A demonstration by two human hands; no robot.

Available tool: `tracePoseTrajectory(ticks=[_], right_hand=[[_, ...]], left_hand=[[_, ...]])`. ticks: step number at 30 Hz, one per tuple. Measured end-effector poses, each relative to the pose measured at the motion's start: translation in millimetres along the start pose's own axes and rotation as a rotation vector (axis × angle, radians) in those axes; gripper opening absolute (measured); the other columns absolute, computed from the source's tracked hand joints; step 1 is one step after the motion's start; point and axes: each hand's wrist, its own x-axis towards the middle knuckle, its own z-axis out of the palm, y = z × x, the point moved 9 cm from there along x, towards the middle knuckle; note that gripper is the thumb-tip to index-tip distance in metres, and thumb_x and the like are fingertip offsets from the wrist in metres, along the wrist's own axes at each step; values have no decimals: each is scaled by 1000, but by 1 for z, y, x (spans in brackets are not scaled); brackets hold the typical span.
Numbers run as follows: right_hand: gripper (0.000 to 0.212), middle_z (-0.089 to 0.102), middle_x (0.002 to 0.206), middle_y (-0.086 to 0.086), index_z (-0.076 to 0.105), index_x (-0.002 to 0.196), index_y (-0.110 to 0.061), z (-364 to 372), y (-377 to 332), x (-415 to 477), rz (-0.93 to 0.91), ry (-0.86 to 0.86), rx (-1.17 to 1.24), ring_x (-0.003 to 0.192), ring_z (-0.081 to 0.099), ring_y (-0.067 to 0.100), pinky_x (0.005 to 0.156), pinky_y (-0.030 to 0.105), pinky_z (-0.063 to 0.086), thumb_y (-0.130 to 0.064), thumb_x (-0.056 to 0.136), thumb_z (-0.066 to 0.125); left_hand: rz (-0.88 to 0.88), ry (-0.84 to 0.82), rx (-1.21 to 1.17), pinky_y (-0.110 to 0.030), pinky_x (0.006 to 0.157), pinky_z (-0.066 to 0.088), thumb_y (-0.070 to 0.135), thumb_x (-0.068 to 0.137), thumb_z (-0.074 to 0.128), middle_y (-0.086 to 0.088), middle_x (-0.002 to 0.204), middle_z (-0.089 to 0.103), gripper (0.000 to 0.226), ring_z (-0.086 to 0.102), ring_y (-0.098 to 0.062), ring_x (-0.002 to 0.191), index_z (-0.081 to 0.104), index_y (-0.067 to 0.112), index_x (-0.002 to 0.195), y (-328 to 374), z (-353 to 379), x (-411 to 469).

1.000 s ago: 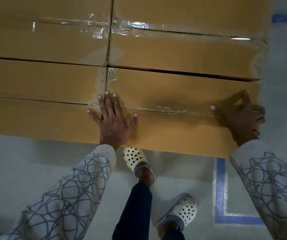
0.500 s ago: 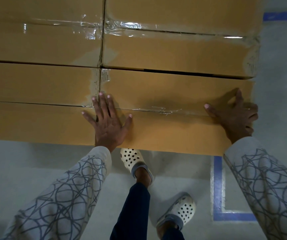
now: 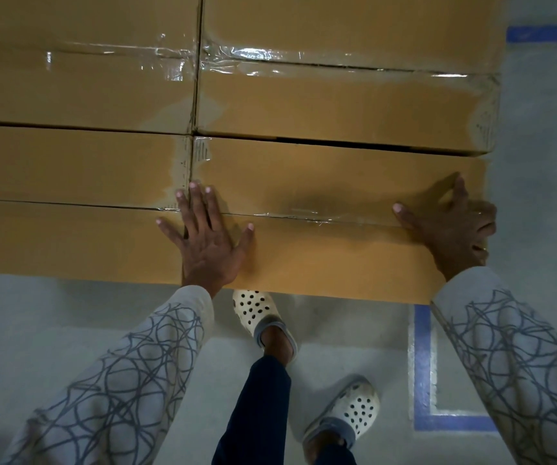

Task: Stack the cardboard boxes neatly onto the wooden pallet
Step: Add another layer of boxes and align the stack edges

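Observation:
Taped brown cardboard boxes fill the upper half of the view, seen from above. The near right box (image 3: 337,182) sits beside the near left box (image 3: 69,169), with two more boxes behind, far left (image 3: 85,88) and far right (image 3: 337,105). A thin dark gap separates the near right box from the far right one. My left hand (image 3: 206,239) lies flat, fingers spread, on the near right box at its seam with the near left box. My right hand (image 3: 451,229) grips the box's right end, thumb on top and fingers curled over the side. The pallet is hidden under the boxes.
Grey concrete floor lies below and to the right of the stack. A blue tape corner (image 3: 421,364) marks the floor at the lower right, and another blue strip (image 3: 545,33) shows at the upper right. My feet in white perforated clogs (image 3: 260,313) stand close to the stack's front edge.
Both hands keep their places on the near right box. Only the view has shifted a little.

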Motion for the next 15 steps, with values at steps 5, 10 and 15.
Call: tracePoseTrajectory(ticks=[5,10,15], right_hand=[[123,-26,168,17,-1,160,-52,6,-1,-1,-29,-32,10,156,-18,39,116,77,4,-79,68,76],[117,-23,170,11,2,165,-36,16,-8,-31,-178,60,-47,158,-16,35,116,75,0,-76,78,69],[96,-16,172,4,20,164,-32,29,-5,-117,-323,-22,-72,159,-12,28,117,70,9,-69,87,65]], left_hand=[[-2,-1,-41,-77,115,-6,79,94,21,-7,170,-22,100,-22,-32,156,-11,16,164,-1,-1,-1],[-18,-31,-53,-75,117,-6,81,92,22,-8,171,-21,99,-22,-35,156,-8,21,164,4,-8,-22],[7,8,-86,-73,118,-4,78,93,26,-7,171,-18,96,-18,-34,157,-3,23,165,22,-34,-92]])
